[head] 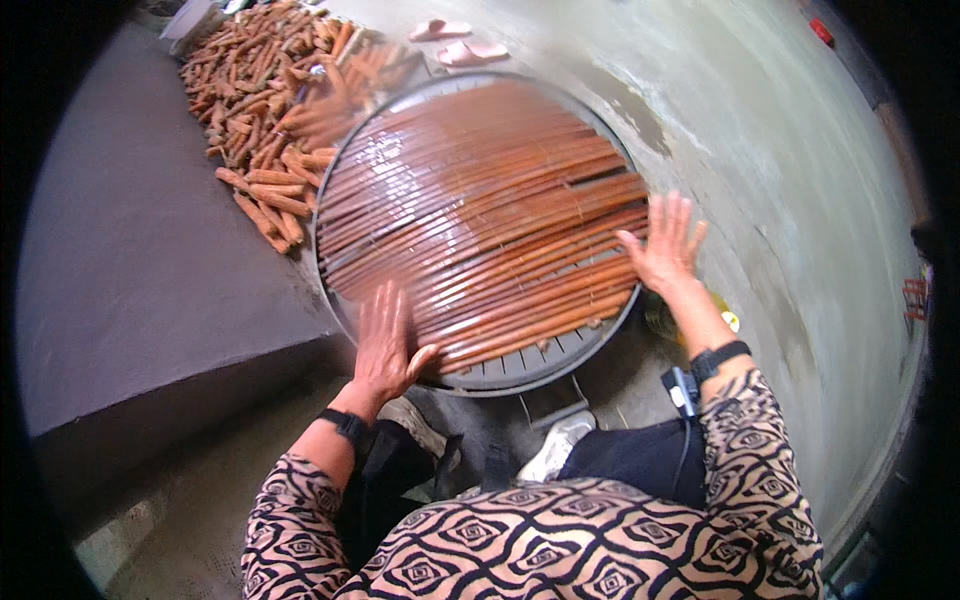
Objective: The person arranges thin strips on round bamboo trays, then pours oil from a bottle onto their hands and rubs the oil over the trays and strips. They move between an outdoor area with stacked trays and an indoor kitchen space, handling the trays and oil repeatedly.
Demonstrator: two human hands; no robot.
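A round metal steamer tray [517, 373] with slots stands before me, and a mat of glossy reddish-brown slats [480, 225], likely bamboo, covers most of it. My left hand [386, 349] lies spread flat at the mat's lower left edge, thumb out over the slat ends. At the right rim is my right hand [667, 244], fingers apart, its thumb by the slat ends. Neither hand grips anything. Part of the mat's far side is blurred.
Orange, carrot-like roots [255, 90] lie heaped at the upper left beside a dark raised ledge [150, 262]. Beyond the tray are pink slippers [472, 52]. A yellowish container [675, 319] sits under my right forearm. My shoes [559, 446] are close to the tray's near side.
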